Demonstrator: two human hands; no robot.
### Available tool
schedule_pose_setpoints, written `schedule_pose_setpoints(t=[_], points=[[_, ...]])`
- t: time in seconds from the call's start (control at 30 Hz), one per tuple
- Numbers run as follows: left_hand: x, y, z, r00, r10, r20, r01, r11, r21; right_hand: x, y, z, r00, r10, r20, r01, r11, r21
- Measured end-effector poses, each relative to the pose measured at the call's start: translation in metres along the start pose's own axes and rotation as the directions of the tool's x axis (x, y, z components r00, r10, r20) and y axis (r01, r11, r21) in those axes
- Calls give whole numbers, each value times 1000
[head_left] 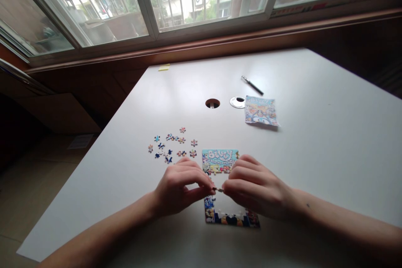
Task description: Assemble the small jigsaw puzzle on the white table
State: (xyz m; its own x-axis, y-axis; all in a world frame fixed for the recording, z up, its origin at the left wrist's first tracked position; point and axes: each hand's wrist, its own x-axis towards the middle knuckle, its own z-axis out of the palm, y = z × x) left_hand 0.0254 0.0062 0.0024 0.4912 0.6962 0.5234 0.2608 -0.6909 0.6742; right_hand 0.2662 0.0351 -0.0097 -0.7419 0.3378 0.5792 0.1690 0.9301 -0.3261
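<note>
A partly assembled colourful jigsaw puzzle (pixel 220 161) lies on the white table (pixel 314 142) in front of me, its top rows and bottom edge filled and its middle still bare. My left hand (pixel 179 186) and my right hand (pixel 254 186) hover over its middle with fingers curled. Their fingertips meet in a pinch on a small puzzle piece (pixel 218 189). Several loose puzzle pieces (pixel 171 144) are scattered to the left of the puzzle, just beyond my left hand.
A printed reference picture (pixel 261 111) lies further back on the right, beside a round cable-hole cover (pixel 237 102) and the open cable hole (pixel 212 103). A black pen (pixel 252 85) and a yellow sticky note (pixel 163 67) lie near the far edge under the window.
</note>
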Motion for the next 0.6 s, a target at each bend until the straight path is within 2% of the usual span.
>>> schedule_pose_setpoints(t=[0.17,0.43,0.6], points=[[-1,-2,1,1000,-17,-26,17,1000,-26,3,-2,-2,999,-10,-42,11,999,30],[-2,-2,0,989,-143,46,148,978,-150,-3,1,4,999,18,-45,-17,999,34],[-1,-2,-1,984,-170,54,177,965,-194,-3,1,5,996,49,-81,-43,996,77]])
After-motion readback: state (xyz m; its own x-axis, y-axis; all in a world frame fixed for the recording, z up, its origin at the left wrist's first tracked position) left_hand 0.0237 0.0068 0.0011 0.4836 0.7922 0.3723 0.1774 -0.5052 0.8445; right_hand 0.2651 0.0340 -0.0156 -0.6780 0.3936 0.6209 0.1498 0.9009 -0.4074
